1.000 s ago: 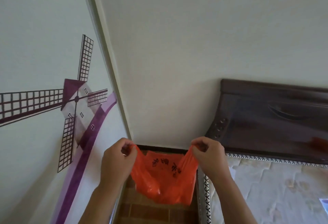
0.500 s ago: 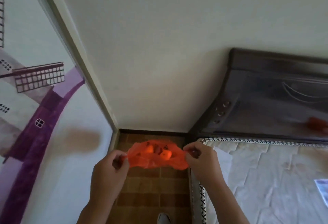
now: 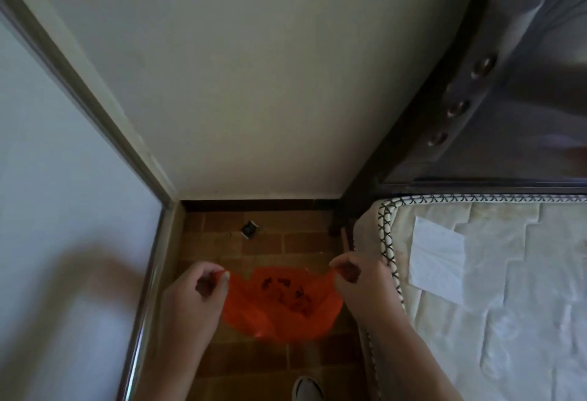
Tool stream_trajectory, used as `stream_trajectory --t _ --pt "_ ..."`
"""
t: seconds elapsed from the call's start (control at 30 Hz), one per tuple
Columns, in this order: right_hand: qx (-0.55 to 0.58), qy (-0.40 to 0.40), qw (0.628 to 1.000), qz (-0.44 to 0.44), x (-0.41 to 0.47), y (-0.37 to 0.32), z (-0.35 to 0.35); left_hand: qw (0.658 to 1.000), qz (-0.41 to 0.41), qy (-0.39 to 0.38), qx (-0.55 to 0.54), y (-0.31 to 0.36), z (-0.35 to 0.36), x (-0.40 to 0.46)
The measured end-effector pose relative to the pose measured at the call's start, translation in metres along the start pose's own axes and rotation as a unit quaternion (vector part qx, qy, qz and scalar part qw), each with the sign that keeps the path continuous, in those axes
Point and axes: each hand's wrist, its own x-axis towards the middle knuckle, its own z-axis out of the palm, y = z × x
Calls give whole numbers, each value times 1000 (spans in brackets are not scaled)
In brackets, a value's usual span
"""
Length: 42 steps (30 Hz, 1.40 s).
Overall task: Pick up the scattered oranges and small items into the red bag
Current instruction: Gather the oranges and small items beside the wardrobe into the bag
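Note:
A thin red plastic bag (image 3: 279, 305) with black print hangs stretched between my two hands above the brick floor. My left hand (image 3: 193, 299) pinches its left handle and my right hand (image 3: 365, 286) pinches its right handle, holding the bag's top spread wide. The print shows through the plastic; I cannot tell what is inside. No orange lies in sight on the floor or the mattress.
A small black-and-white object (image 3: 249, 229) lies on the brown brick floor (image 3: 305, 241) near the wall. A mattress (image 3: 508, 305) with a white paper sheet (image 3: 436, 264) and a dark headboard (image 3: 508, 98) stands right. A door panel (image 3: 63, 210) bounds the left. A shoe (image 3: 306, 389) shows below.
The view has tilted down from the wall toward the floor corner. Both hands have kept their pinch on the handles and lowered the bag, which now hangs deeper between them.

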Motion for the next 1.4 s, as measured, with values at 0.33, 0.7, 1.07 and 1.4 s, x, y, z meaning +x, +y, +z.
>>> stream_trajectory --t 0.33,0.7,1.07,1.4 --pt "-61 -106 992 12 52 121 112 1000 -10 0 -15 -145 115 27" --pt "-111 -3 992 -56 111 201 203 994 79 66 27 -232 160 57" --pt "-335 -4 921 -201 125 259 303 935 273 -32 224 -272 200 63" --pt "-340 -105 920 -166 140 297 331 891 220 -205 341 -309 263 88"
